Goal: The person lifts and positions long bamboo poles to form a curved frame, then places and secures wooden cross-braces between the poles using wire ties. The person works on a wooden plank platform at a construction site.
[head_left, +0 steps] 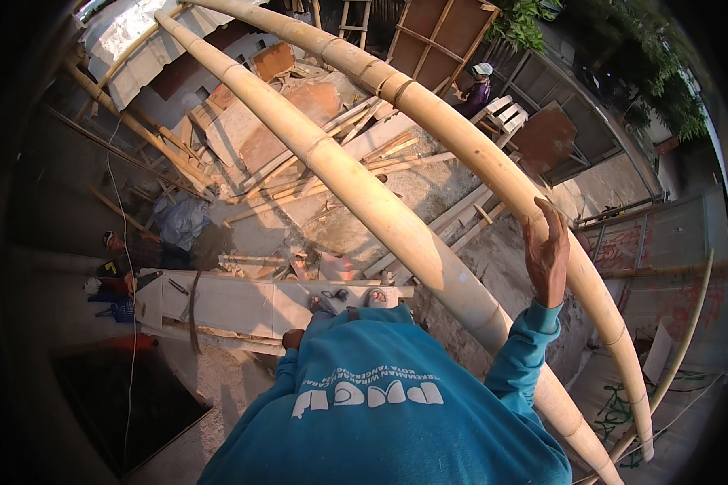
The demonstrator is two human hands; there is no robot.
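Two thick, pale bamboo poles slant across my view from the upper left to the lower right. My right hand (548, 255) is raised against the right bamboo pole (469, 145), its fingers stretched upward along the side and not wrapped round it. The left bamboo pole (332, 166) passes beside my right sleeve. Low by my left side, my left hand (293, 339) hangs near the hem of my blue sweatshirt (380, 412). Its fingers are mostly hidden, and whether it holds anything does not show.
My sandalled feet (378, 297) stand by a pale ledge (226, 305). Below lie loose timber strips (356, 162) and brown boards (299, 117). One person (479, 93) is at the upper right, another (125, 246) at the left. A thin cable (120, 194) hangs at the left.
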